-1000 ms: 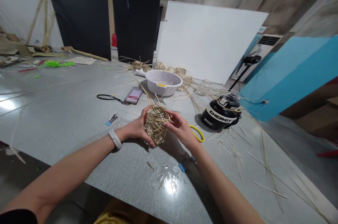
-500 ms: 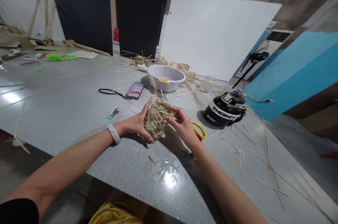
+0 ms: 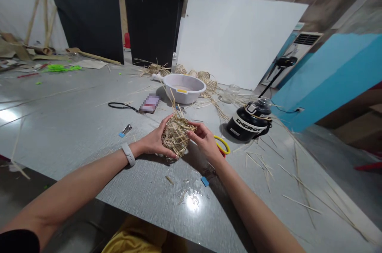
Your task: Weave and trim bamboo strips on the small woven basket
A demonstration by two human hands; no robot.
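Observation:
A rounded woven bamboo basket [image 3: 176,137], with loose strip ends sticking up at its top, is held between my two hands just over the grey table. My left hand [image 3: 155,139] cups its left side, thumb and fingers spread around the weave. At the upper right rim, my right hand [image 3: 204,139] pinches the weave between thumb and fingers. Scissors with yellow and red handles [image 3: 223,144] lie beside my right wrist, partly hidden by it. A small blue piece [image 3: 204,181] sits on the table below my right hand.
Behind the basket stands a white basin [image 3: 185,88], with several woven pieces [image 3: 209,86] around it. A black bottle [image 3: 250,121] stands to the right. A phone with a strap [image 3: 150,104] and a blue-ended clip-like item [image 3: 125,130] lie left. Bamboo strips [image 3: 301,205] litter the table's right side.
The basket has turned slightly in my hands, and my left fingers have shifted along its side. The blue piece near my right forearm shows more plainly. The whole view has shifted a little.

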